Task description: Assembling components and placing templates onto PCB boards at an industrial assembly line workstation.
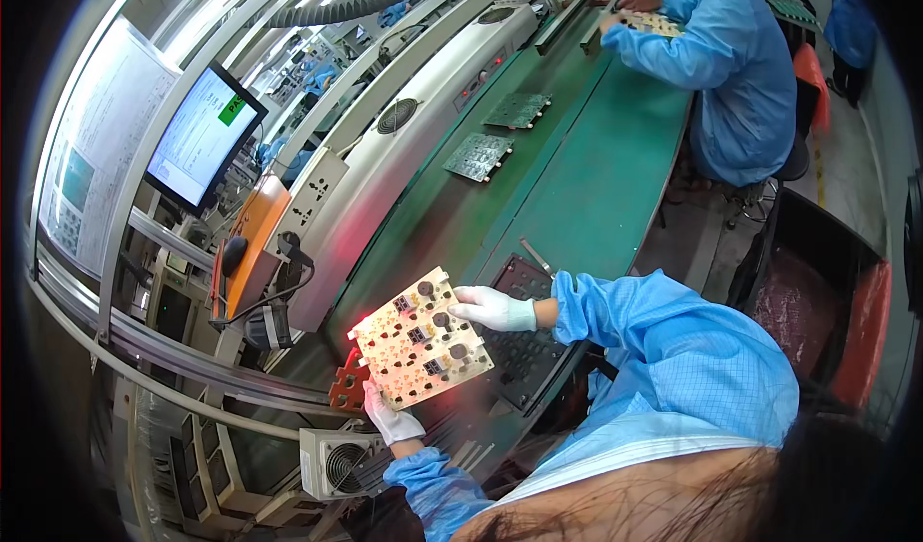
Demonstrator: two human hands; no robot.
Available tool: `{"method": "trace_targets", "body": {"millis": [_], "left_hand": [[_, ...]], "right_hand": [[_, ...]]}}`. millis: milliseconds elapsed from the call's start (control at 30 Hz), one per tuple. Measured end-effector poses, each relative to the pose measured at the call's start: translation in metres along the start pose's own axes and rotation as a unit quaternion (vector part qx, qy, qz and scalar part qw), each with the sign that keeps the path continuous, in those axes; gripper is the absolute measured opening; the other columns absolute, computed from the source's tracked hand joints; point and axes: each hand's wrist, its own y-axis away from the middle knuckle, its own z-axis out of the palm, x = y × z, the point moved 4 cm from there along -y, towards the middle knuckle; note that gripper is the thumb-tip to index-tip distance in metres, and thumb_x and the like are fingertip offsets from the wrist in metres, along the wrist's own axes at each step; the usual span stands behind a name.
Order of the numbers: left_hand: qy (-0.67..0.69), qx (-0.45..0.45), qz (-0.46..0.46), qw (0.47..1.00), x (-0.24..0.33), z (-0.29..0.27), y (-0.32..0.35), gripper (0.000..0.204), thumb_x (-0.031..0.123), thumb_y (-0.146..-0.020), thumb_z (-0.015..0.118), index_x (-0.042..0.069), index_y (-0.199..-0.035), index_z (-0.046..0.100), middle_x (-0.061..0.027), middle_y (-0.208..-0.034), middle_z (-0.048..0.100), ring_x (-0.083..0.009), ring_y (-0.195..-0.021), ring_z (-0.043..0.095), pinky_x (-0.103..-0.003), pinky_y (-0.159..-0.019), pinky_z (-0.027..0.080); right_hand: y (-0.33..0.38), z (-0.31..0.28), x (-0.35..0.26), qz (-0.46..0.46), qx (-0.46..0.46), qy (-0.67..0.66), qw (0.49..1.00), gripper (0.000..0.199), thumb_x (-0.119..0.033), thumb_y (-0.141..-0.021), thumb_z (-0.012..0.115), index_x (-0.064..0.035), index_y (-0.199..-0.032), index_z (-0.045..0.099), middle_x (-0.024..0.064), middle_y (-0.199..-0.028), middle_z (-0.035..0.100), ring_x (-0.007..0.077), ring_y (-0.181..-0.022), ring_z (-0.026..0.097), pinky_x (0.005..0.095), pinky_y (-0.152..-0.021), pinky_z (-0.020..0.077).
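Note:
A cream printed circuit board point(413, 354), fitted with rows of small parts and several round black ones, is held up in front of me. The white-gloved fingers of my left hand point(389, 419) grip its lower left edge. On its right edge, my right hand point(495, 308), also gloved in white, is closed with the thumb over the top face. Red light falls on the board's left corner, on the side of a black handheld-type scanner point(269, 325). A red slotted piece point(348, 384) shows just beyond my left hand. Below the board lies a black perforated tray point(524, 350), partly hidden.
Two boards, a nearer one point(479, 157) and a farther one point(518, 111), lie on the green conveyor point(452, 220). A monitor point(205, 138) hangs at the left. A co-worker in blue point(745, 71) handles a board at the far right. A fan unit point(341, 460) stands near my left forearm.

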Motion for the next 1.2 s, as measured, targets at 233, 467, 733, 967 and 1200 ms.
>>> {"method": "trace_targets", "body": {"millis": [233, 467, 733, 967, 1200], "left_hand": [[0.006, -0.001, -0.004, 1.0, 0.005, 0.018, 0.008, 0.046, 0.036, -0.097, 0.04, -0.003, -0.119, 0.05, -0.0125, -0.114, 0.059, -0.0214, -0.1, 0.06, -0.034, -0.088, 0.049], [0.037, -0.009, -0.025, 0.999, -0.004, 0.014, 0.005, 0.047, 0.036, -0.098, 0.039, -0.004, -0.119, 0.051, -0.0144, -0.115, 0.059, -0.0227, -0.102, 0.06, -0.036, -0.088, 0.049], [0.021, -0.014, -0.012, 1.0, -0.012, -0.009, -0.001, 0.047, 0.035, -0.097, 0.04, -0.004, -0.122, 0.049, -0.0145, -0.118, 0.057, -0.0241, -0.104, 0.059, -0.037, -0.09, 0.049], [0.126, 0.042, -0.052, 0.99, -0.003, 0.017, -0.005, 0.024, 0.018, -0.093, 0.051, 0.002, -0.109, 0.057, -0.0071, -0.104, 0.063, -0.0175, -0.092, 0.062, -0.032, -0.084, 0.048], [0.008, 0.05, 0.033, 0.998, 0.003, -0.03, -0.034, 0.043, 0.035, -0.095, 0.05, -0.004, -0.113, 0.056, -0.0051, -0.102, 0.062, -0.0119, -0.09, 0.06, -0.027, -0.082, 0.048]], "right_hand": [[0.005, -0.007, -0.003, 0.042, 0.0, 0.055, 0.998, 0.041, -0.03, -0.094, 0.048, 0.003, -0.117, 0.051, 0.0113, -0.107, 0.062, 0.0161, -0.101, 0.055, 0.0309, -0.09, 0.0426], [0.006, -0.009, 0.017, 0.011, 0.028, 0.051, 0.998, 0.04, -0.032, -0.094, 0.047, 0.0021, -0.114, 0.053, 0.0089, -0.099, 0.062, 0.0158, -0.094, 0.056, 0.0306, -0.085, 0.0436], [0.004, -0.003, 0.019, 0.043, 0.01, 0.047, 0.998, 0.04, -0.033, -0.093, 0.049, 0.0014, -0.113, 0.055, 0.0073, -0.099, 0.062, 0.0138, -0.093, 0.056, 0.0295, -0.084, 0.0444], [-0.001, -0.016, 0.06, 0.041, 0.001, -0.062, 0.997, 0.031, -0.016, -0.093, 0.052, -0.0001, -0.119, 0.054, 0.0037, -0.104, 0.061, 0.011, -0.095, 0.055, 0.027, -0.085, 0.0451], [-0.014, 0.012, 0.025, -0.001, 0.009, -0.094, 0.996, 0.045, -0.025, -0.094, 0.049, 0.0062, -0.126, 0.044, 0.0114, -0.12, 0.055, 0.015, -0.109, 0.051, 0.0289, -0.096, 0.0389]]}}
